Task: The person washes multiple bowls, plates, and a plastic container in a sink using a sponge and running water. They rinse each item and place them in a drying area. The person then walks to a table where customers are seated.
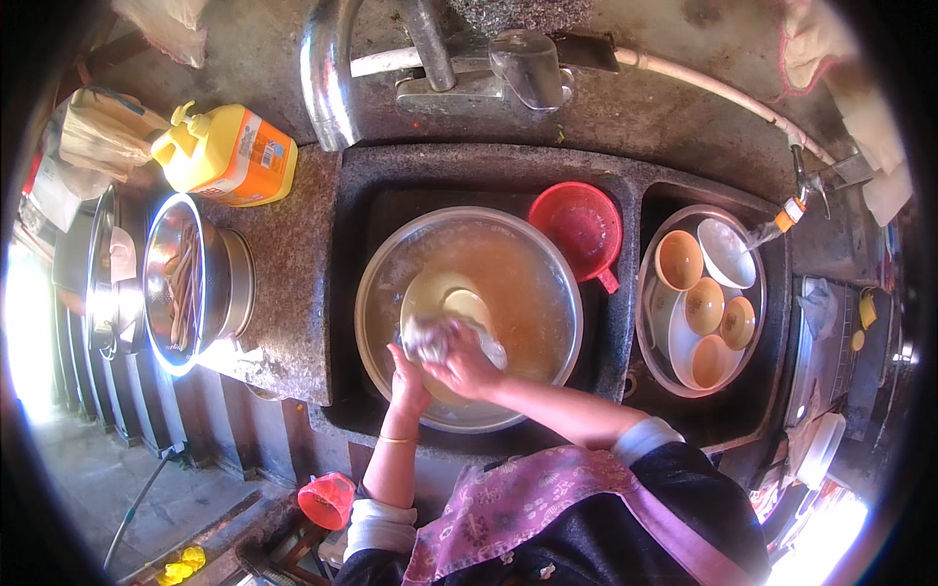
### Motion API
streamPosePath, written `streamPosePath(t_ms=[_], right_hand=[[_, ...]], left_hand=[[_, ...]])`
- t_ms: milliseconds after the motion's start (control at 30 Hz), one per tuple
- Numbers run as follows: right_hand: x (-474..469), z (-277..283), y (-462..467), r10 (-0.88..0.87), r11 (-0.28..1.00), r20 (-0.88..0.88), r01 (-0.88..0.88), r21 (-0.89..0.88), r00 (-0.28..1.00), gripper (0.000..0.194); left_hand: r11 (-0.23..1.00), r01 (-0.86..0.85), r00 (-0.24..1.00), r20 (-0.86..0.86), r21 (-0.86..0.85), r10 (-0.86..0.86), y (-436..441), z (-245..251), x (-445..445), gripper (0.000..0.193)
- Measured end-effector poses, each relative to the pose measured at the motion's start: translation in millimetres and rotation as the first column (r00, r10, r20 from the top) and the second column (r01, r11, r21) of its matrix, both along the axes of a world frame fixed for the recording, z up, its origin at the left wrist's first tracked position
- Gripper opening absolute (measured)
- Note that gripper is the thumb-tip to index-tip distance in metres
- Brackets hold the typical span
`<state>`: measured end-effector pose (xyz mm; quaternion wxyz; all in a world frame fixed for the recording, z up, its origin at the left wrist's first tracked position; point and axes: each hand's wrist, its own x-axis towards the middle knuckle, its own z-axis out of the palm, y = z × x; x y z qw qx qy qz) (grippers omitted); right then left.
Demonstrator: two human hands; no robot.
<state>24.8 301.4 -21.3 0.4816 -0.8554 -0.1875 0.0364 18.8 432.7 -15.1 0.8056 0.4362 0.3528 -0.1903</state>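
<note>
A large metal basin (546,245) of cloudy brownish water sits in the stone sink's left compartment. My right hand (469,366) grips a pale cloth (429,338), blurred by motion, over a pale yellow bowl (421,293) in the water. My left hand (410,384) is at the basin's near left side, close to the bowl and cloth. Its fingers are partly hidden, so I cannot tell whether it holds the bowl's edge. Another rounded yellowish shape, perhaps a smaller bowl (469,304), shows beside the cloth.
A red plastic dipper (575,227) lies right of the basin. In the right compartment, a tap (791,214) runs into a metal basin (646,329) holding several bowls. A yellow detergent jug (234,157) and a metal pot (220,293) stand left. A faucet (330,88) arches above.
</note>
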Motion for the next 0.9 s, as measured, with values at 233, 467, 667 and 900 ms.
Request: streamPosePath(t_ms=[233, 467, 667, 900], right_hand=[[100, -72, -4, -0.216, 0.963, -0.301, 0.253, 0.089, 0.929, 0.041], [95, -145, -51, -0.203, 0.854, -0.771, 0.494, 0.162, 0.604, 0.033], [95, -17, -1, 0.063, 0.998, -0.291, -0.051, 0.048, 0.955, 0.031], [-12, -25, -28, 0.271, 0.961, 0.221, -0.275, -0.01, 0.937, 0.052]], left_hand=[[0.992, 0.048, 0.976, 0.206, 0.117, -0.072, -2, -1, -10, 0.035], [0.996, 0.082, 0.993, 0.083, 0.016, -0.083, 15, -13, -16, 0.034], [0.975, 0.071, 0.986, 0.164, -0.211, -0.036, 25, -8, 16, 0.036], [0.797, -0.065, 0.984, 0.096, -0.6, 0.152, 25, -14, 26, 0.089]])
